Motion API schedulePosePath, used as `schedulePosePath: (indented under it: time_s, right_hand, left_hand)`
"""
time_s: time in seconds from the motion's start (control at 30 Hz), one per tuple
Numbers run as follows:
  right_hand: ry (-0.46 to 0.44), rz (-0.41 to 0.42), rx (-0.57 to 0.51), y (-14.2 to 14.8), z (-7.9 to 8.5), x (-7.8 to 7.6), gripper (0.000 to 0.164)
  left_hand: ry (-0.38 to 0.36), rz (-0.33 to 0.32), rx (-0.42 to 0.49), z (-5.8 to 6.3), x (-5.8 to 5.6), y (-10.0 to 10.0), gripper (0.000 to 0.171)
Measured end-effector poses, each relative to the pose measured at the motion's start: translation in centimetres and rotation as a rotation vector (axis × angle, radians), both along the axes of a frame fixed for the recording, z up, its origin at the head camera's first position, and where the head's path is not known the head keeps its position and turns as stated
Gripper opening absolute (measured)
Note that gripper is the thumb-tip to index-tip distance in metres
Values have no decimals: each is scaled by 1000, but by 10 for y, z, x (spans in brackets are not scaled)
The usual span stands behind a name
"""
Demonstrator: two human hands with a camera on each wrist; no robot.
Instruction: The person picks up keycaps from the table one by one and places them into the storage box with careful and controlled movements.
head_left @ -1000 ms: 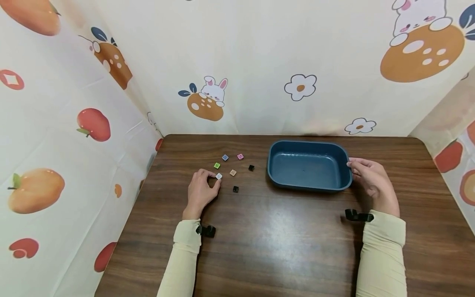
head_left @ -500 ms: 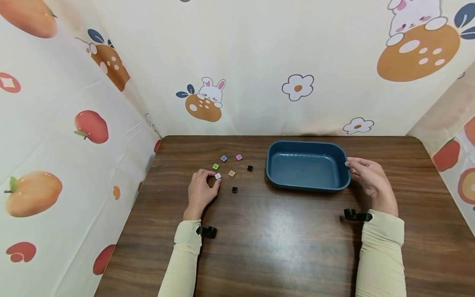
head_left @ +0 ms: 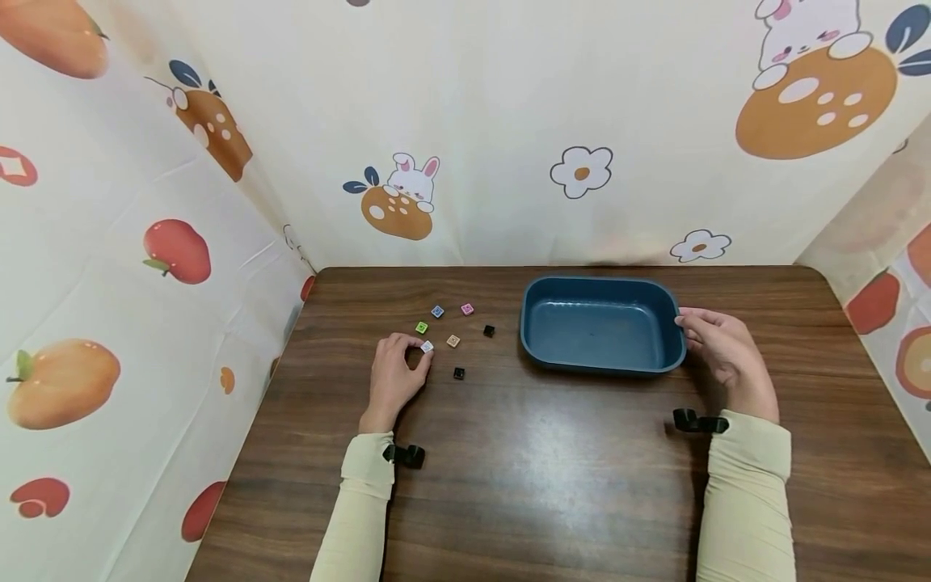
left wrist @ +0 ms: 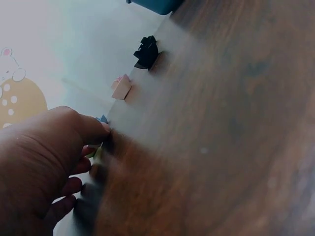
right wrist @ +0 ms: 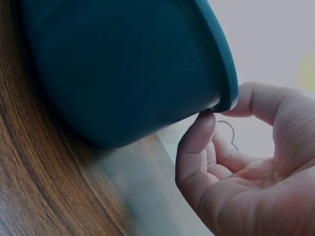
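Note:
My left hand (head_left: 396, 376) rests low at the table's left part and pinches a small white square block (head_left: 427, 347) between thumb and forefinger. In the left wrist view the fingers of that hand (left wrist: 49, 152) hide the white block. Around it lie similar small blocks: green (head_left: 422, 327), blue (head_left: 437, 311), pink (head_left: 467, 309), beige (head_left: 453, 341) and two black ones, one (head_left: 489, 331) farther back and one (head_left: 459, 373) nearer. My right hand (head_left: 727, 356) grips the right end of a dark blue rectangular bin (head_left: 604, 372), thumb and fingers at its rim (right wrist: 229, 69).
The brown wooden table (head_left: 553, 469) runs up to a printed curtain (head_left: 494, 121) at the back, with more of it on both sides. Black camera mounts (head_left: 405, 456) sit on both wrists. The bin's inside shows no contents.
The whole head view has drifted slightly left. Both hands keep their holds on the white block and the bin; the blocks and bin stay in place on the table.

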State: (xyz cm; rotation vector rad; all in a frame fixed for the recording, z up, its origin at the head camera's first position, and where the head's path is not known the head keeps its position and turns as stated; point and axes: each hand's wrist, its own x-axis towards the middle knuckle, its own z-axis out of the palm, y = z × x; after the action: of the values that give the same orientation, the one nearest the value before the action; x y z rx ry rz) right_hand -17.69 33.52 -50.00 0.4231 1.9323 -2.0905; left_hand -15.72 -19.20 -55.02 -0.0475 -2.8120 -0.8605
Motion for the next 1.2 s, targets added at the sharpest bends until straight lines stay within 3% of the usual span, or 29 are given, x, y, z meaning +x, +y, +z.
schedulePosePath:
  time_s: [0.4,0.73,1.2]
  right_hand:
    - [-23,3,34,0,-2,1,19]
    - [19,14,25,0,-4,3,17]
    - [28,6,-3,3,-4,3,14]
  left_hand:
    - [4,27,30,5,4,2,22]
    - [65,26,71,24,2,11,20]
    - [142,-34,78,45,-7,38,20]
